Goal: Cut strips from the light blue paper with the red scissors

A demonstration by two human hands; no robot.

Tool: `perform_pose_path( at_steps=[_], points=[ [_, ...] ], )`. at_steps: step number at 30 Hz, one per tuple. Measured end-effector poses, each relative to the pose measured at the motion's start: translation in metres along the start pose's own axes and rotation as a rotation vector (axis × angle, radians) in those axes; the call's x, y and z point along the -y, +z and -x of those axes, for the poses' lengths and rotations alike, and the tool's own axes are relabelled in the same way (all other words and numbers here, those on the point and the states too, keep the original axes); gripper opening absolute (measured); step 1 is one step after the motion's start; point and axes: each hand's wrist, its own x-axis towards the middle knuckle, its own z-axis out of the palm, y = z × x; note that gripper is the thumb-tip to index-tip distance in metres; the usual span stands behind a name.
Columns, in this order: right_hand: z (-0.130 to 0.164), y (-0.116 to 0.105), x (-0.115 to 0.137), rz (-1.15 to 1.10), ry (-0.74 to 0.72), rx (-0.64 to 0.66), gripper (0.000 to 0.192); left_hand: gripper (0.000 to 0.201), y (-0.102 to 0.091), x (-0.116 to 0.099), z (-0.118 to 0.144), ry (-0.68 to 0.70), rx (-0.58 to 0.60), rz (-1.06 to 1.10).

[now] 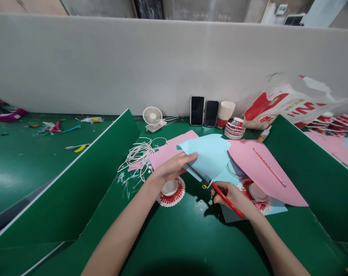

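A person's left hand [175, 166] is pinching the near edge of a light blue sheet of paper [209, 153] between thumb and fingers, lifting it slightly off a green table [191, 237]. The right hand [234, 196] is clenching the red handles of a pair of scissors [214, 187], whose thin blades are pointing up and left into the lower edge of the blue sheet, just right of the left hand (whether the blades are parted is too small to tell). Just below the blue sheet, under the left wrist, a flattened red-and-white paper cup with fringed rim [171, 190] is lying on the table. To the right of the blue sheet a large pink sheet of paper [262, 172] is overlapping it and partly covering a second flattened paper cup [258, 197]. Left of the blue sheet a tangle of white paper strips and rings [138, 155] is lying. Behind the blue sheet, against a grey partition wall [133, 65], are standing a small white desk fan [152, 118], two dark phones [204, 111] and a stack of white paper cups [226, 113].
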Motion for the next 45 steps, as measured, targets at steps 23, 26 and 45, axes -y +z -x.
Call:
perform_pose_path(
  at_steps=[23, 26, 45],
  points=[
    [0.0012, -0.0007, -0.0019, 0.031, -0.031, 0.069, 0.038, 0.017, -0.0067, -0.0032, 0.0038, -0.111, -0.046, 0.058],
    [0.0015, -0.0008, -0.0036, 0.041, -0.040, 0.076, 0.041, 0.018, -0.0070, -0.0029, 0.0033, -0.105, -0.030, 0.052],
    [0.0011, -0.0016, 0.0016, 0.026, 0.030, 0.062, 0.036, 0.019, -0.0059, -0.0030, 0.0031, -0.109, 0.078, -0.005]
  ],
)
